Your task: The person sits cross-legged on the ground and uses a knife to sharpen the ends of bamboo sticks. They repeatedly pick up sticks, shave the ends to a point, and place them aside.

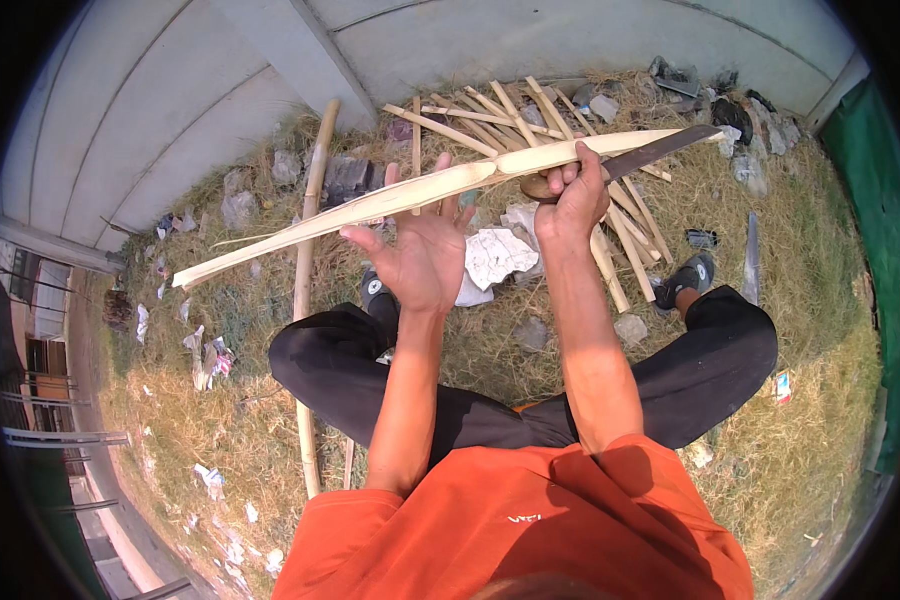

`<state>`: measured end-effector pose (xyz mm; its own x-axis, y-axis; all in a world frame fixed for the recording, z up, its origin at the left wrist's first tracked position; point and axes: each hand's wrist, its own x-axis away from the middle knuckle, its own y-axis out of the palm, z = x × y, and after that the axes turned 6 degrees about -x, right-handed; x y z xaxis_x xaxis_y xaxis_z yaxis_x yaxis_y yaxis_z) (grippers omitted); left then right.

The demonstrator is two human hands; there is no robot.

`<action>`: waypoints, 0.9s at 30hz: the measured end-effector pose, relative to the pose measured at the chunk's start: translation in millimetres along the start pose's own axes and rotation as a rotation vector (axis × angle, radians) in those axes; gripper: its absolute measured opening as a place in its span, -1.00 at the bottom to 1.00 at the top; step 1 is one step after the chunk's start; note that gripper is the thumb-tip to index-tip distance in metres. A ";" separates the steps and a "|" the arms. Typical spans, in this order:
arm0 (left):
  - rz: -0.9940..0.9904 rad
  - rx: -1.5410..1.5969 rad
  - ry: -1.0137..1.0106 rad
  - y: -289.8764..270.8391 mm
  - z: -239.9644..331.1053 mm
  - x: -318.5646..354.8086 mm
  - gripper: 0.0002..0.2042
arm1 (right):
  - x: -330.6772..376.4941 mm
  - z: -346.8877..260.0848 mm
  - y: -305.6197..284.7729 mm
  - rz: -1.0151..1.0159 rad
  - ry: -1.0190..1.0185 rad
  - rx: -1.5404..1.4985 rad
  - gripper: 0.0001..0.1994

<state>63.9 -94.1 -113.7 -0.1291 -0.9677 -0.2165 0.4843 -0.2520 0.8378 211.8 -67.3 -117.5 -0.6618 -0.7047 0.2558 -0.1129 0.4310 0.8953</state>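
A long split bamboo strip with a pale inner face and a node at its middle slants across in front of me. My right hand grips it just right of the node, together with a knife. The knife's dark blade points up and right along the strip, and its round wooden handle end shows under the hand. My left hand is open, palm up and fingers spread, its fingers passing behind the strip. Whether those fingers touch it, I cannot tell.
Several cut bamboo strips lie piled on dry grass ahead. A long bamboo pole runs beside my left leg. Stones, a white crumpled piece and litter lie around. A concrete wall stands ahead, a green sheet at right.
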 end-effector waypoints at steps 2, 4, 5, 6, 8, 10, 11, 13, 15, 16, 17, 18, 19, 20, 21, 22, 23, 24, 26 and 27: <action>-0.152 0.243 -0.340 -21.2 -3.8 15.4 -0.04 | 7.0 -12.0 8.0 -0.009 -0.122 -0.014 -0.80; -0.140 0.286 -0.380 -11.9 -7.9 23.2 -0.03 | 19.9 -13.0 8.7 -0.067 -0.213 0.026 -0.74; -0.128 0.309 -0.406 -2.1 -9.3 28.4 -0.03 | 30.3 -12.8 8.1 -0.090 -0.258 0.053 -0.70; -0.084 0.303 -0.402 11.3 -8.7 29.1 -0.03 | 43.7 -10.7 12.7 -0.131 -0.262 0.053 -0.69; -0.077 0.384 -0.417 26.4 -8.3 30.8 -0.03 | 64.4 -6.4 20.0 -0.186 -0.267 0.064 -0.72; -0.101 0.377 -0.404 30.9 -8.6 32.0 -0.03 | 69.1 -6.3 22.9 -0.223 -0.297 0.078 -0.74; -0.097 0.386 -0.419 31.0 -6.7 32.6 -0.03 | 69.3 -6.2 25.2 -0.237 -0.317 0.085 -0.74; -0.089 0.404 -0.445 30.4 -2.7 35.2 -0.03 | 69.5 -7.7 30.1 -0.242 -0.367 0.116 -0.75; -0.090 0.364 -0.467 32.7 2.8 39.2 0.01 | 69.1 -9.2 34.2 -0.226 -0.418 0.160 -0.76; -0.090 0.345 -0.477 34.5 5.0 39.9 0.03 | 67.6 -9.0 31.0 -0.216 -0.427 0.178 -0.77; -0.076 0.353 -0.488 35.4 6.9 40.2 0.03 | 68.3 -9.6 30.6 -0.218 -0.422 0.178 -0.78; -0.061 0.362 -0.499 36.5 8.3 40.1 0.03 | 69.6 -10.7 31.3 -0.220 -0.418 0.177 -0.78; -0.047 0.371 -0.511 37.8 9.1 40.1 0.04 | 71.3 -10.7 31.6 -0.221 -0.414 0.177 -0.79; -0.059 0.389 -0.496 40.7 10.4 39.4 0.01 | 72.5 -9.1 34.6 -0.207 -0.450 0.208 -0.76; -0.071 0.407 -0.482 44.2 11.2 42.1 -0.01 | 75.7 -10.7 37.0 -0.189 -0.446 0.225 -0.75; -0.083 0.425 -0.469 48.6 12.0 43.3 -0.04 | 80.2 -15.1 39.9 -0.171 -0.442 0.242 -0.75; -0.136 0.436 -0.457 55.8 14.9 43.1 -0.04 | 84.3 -18.5 43.7 -0.151 -0.435 0.255 -0.74; -0.157 0.458 -0.457 61.3 15.2 48.8 -0.04 | 88.7 -23.0 43.0 -0.172 -0.465 0.288 -0.73; -0.251 0.423 -0.420 66.1 11.8 49.7 -0.02 | 90.5 -25.8 50.1 -0.176 -0.463 0.255 -0.73; -0.218 0.079 -0.409 62.2 3.4 46.7 -0.01 | 92.1 -24.4 49.8 -0.191 -0.471 0.259 -0.74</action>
<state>85.0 -155.0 -70.0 -0.5587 -0.8074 -0.1896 0.3426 -0.4329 0.8338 163.3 -124.5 -40.5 -0.8643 -0.4816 -0.1454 -0.4018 0.4869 0.7756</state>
